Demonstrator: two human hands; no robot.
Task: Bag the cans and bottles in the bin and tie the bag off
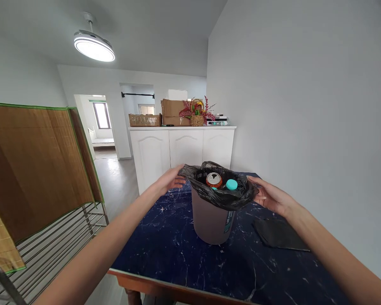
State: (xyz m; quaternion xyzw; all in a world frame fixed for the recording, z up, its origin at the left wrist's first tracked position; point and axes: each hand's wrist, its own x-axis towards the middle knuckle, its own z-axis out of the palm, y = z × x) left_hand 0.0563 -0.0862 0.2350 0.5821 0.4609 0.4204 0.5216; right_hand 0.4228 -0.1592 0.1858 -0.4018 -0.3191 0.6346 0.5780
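Observation:
A greyish-brown trash bin (211,222) stands upright on the blue marbled table (178,254). Its top is lined with a black trash bag (206,194), the edge folded out over the rim. Inside show a drink can (213,180) with its top up and a turquoise bottle cap (231,184); a second turquoise bit is mostly hidden by the bag. My left hand (173,178) pinches the bag's edge on the left side. On the right side, my right hand (269,195) has its thumb and fingers closed on the bag's edge.
Folded black plastic (277,233) lies on the table right of the bin. A white cabinet (186,146) behind carries cardboard boxes (174,112) and a flower basket (197,120). A metal rack (63,231) with a bamboo mat (34,161) stands left; a wall (305,106) rises right.

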